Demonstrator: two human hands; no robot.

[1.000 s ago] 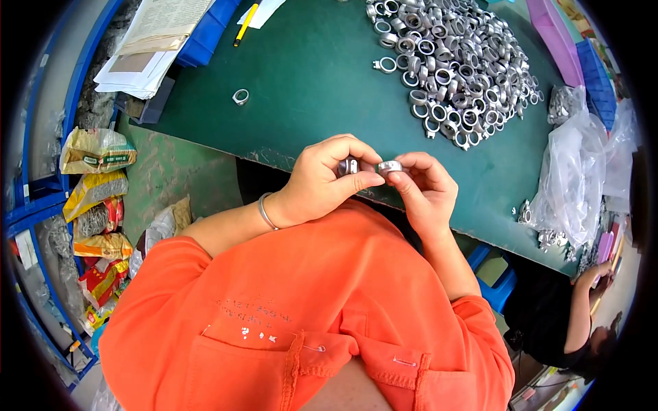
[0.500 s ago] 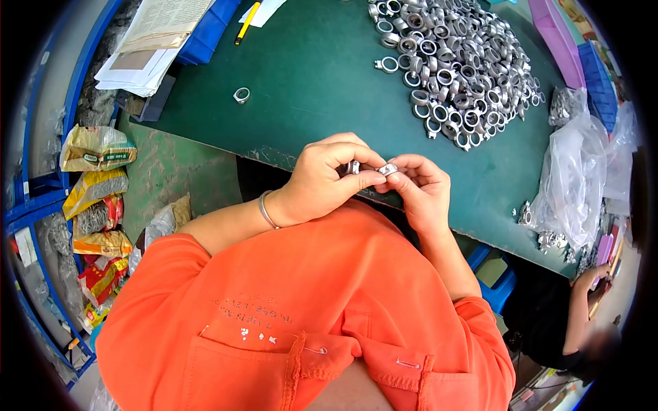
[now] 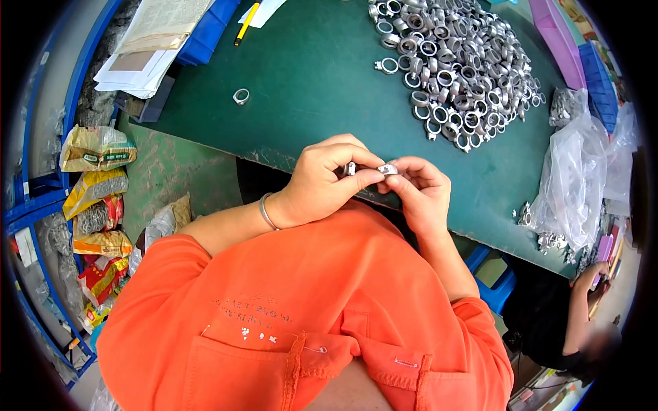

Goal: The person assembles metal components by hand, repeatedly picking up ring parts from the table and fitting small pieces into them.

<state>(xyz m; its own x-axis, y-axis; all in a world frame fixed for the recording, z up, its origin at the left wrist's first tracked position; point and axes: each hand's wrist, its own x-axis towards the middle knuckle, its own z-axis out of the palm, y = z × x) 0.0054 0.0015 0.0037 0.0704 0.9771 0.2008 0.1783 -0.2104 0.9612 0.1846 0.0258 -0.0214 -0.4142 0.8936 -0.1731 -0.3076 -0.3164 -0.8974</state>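
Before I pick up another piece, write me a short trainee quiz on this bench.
1. True or false: the lone ring lies apart from the ring pile.
2. Which hand has the metal bangle on its wrist? A) the left hand B) the right hand C) neither hand
3. Fill in the missing word: the pen near the loose papers has a ____ body with a dark tip.

Key: 1 true; 2 A; 3 yellow.
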